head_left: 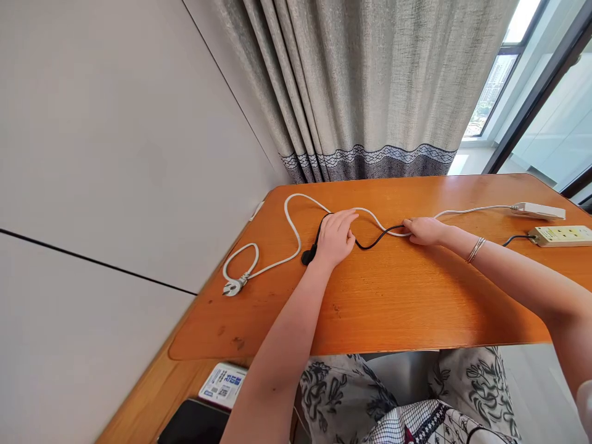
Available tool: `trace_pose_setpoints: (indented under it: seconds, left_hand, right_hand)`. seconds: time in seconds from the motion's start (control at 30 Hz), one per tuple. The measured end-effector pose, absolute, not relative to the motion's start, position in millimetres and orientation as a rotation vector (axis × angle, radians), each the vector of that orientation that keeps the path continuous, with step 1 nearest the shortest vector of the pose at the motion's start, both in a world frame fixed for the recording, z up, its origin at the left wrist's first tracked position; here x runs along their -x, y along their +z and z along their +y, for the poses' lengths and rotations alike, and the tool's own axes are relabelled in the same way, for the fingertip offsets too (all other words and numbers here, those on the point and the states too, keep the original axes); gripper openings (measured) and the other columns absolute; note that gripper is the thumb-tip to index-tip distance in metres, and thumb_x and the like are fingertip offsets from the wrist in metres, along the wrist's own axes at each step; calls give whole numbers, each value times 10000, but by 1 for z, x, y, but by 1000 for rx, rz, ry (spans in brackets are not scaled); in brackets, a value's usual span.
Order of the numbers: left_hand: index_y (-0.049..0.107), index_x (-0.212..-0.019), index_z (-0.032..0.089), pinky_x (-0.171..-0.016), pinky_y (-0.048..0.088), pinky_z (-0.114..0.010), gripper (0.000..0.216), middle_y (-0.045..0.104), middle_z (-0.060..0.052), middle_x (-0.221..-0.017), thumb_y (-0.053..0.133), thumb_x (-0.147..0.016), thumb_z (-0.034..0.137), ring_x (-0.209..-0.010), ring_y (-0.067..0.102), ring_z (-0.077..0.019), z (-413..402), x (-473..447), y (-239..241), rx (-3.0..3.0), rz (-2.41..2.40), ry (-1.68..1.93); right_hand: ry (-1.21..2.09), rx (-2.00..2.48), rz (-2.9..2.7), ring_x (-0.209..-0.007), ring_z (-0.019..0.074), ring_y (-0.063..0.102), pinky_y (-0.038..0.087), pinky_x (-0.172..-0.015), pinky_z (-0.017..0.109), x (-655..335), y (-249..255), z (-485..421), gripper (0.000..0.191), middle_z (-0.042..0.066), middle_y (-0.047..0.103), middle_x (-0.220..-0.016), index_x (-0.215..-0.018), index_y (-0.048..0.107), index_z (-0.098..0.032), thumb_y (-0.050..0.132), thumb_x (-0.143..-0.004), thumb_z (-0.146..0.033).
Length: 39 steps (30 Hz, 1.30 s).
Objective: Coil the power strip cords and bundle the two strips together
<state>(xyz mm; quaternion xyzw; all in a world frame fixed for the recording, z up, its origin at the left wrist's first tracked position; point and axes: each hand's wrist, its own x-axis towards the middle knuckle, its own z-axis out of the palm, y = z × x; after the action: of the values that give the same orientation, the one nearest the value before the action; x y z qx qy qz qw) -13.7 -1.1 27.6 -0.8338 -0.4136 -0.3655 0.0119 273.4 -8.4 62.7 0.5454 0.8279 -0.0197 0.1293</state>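
Note:
My left hand (335, 236) lies over the black cable (377, 237) near its black plug (308, 255), fingers curled down on it. My right hand (423, 230) pinches the cables where the black one crosses the white cable (291, 223). The white cable loops left to a white plug (232, 287) and runs right to a white power strip (539, 211). The black cable leads to a yellowish power strip (562, 235) at the right edge.
The orange wooden table (393, 302) stands against a grey wall, with a grey curtain (365, 86) behind it and a window at the right. Below the table's left corner lie a white labelled box (223, 384) and a dark object (194, 424).

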Motion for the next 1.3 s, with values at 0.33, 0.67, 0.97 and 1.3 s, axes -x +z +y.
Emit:
trace_pose_setpoints:
  seconds: [0.33,0.67,0.97,1.3]
  left_hand:
    - [433,-1485,127,-1245,237,-587,757,407,-221,-1595,620,-751,103,-1483,397,-362,10,25,14,2448,-1590,-805]
    - [396,-1501,117,-1181,359,-553,720,541,-237,-1481,666,-861,307,-1412,491,-369,20,25,9,2634,-1756,-943]
    - [699,-1216,180,-1139,413,-508,434,710,-122,-1282,541,-832,305,-1272,611,-319,-1,11,25,3306,-1441,-1509]
    - [672,-1065,175,-895,511,-411,736,750,-101,-877,686,-678,801,-921,714,-274,-32,-29,24,3475,-844,-2435]
  right_hand:
    - [-193,-1660,2636,-683,170,562,347,-636,280,-279,119,-26,198,45,630,-741,-830,591,-189,427,-921,-253]
    - [-1554,-1436,3319,-512,69,208,150,-477,244,-249,208,-50,446,-70,273,-563,-642,431,-206,687,-858,-501]
    - [-2362,-1361,3205,-500,75,58,60,-478,269,-181,258,-49,454,-78,156,-572,-607,342,-213,610,-930,-386]
    - [-2770,-1678,3200,-533,101,53,142,-480,263,-157,289,-28,372,-85,144,-608,-687,354,-219,480,-1010,-354]
